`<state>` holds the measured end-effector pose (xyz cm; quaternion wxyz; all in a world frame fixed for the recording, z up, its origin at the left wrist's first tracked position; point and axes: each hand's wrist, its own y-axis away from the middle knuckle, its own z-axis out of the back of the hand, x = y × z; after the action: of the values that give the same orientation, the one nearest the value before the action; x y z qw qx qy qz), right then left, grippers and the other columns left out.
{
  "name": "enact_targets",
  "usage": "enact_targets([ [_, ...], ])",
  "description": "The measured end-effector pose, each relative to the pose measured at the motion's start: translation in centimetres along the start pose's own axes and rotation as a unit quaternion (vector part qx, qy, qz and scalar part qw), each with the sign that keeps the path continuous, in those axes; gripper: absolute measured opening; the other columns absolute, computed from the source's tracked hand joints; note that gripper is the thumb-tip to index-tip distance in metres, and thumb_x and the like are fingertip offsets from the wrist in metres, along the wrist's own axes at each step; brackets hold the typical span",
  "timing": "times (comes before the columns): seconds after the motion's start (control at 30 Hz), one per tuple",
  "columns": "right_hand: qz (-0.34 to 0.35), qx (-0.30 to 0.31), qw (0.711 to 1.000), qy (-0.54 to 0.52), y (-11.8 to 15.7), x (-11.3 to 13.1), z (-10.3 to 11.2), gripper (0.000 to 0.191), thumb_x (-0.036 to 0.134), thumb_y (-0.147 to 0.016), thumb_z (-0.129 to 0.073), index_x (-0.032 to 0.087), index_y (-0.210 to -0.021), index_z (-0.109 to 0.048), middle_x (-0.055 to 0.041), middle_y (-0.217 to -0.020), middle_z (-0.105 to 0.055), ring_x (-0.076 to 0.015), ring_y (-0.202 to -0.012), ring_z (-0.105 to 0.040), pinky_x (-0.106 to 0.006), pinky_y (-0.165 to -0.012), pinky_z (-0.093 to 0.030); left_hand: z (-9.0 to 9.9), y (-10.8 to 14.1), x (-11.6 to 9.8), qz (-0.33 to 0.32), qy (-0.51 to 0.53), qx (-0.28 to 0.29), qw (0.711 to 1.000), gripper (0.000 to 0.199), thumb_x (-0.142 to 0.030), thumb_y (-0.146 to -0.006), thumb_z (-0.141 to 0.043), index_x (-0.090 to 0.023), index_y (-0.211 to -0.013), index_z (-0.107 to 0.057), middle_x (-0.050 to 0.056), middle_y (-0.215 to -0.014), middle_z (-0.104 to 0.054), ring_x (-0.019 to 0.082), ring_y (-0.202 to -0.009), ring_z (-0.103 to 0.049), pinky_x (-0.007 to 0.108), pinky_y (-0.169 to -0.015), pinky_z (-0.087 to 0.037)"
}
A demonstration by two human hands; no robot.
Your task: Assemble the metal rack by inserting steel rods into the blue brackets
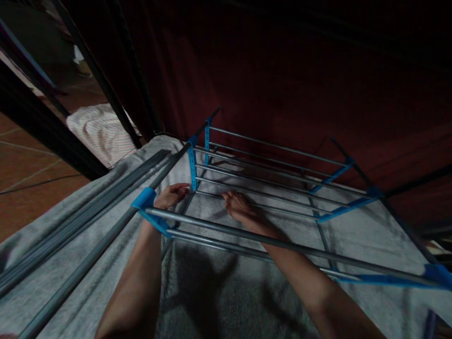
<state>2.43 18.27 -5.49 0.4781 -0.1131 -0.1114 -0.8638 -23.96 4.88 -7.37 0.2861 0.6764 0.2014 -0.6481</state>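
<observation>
A rack of grey metal tubes (247, 231) with blue plastic brackets (192, 167) lies on a grey blanket (219, 287). My left hand (172, 195) is beside the left end of the rack, close to a blue bracket, its fingers bent toward the bracket's lower end; whether it touches is unclear. My right hand (236, 205) reaches in between the crossbars, its fingers curled at the end of a lower tube near that bracket. The fingertips and what they pinch are too dim to make out.
Several loose grey tubes (88, 214) lie along the blanket on the left. Behind the rack hangs a dark red cloth (282, 84). Dark upright posts and a striped cloth (102, 134) stand at the left, by a tiled floor (24, 165).
</observation>
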Motion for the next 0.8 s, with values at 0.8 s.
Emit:
enact_targets([
  [0.8, 0.052, -0.008, 0.999, -0.003, -2.1, -0.8, -1.2, 0.042, 0.029, -0.109, -0.039, 0.03, -0.149, -0.052, -0.0027, -0.123, -0.068, -0.0192, -0.093, -0.067, -0.027, -0.075, -0.045, -1.0, -2.4, 0.2, -0.013, -0.084, 0.17, 0.982, 0.037, -0.04, -0.057, -0.088, -0.02, -0.085, -0.075, 0.002, -0.078, -0.068, 0.019, -0.076, -0.059, 0.033, -0.077, -0.049],
])
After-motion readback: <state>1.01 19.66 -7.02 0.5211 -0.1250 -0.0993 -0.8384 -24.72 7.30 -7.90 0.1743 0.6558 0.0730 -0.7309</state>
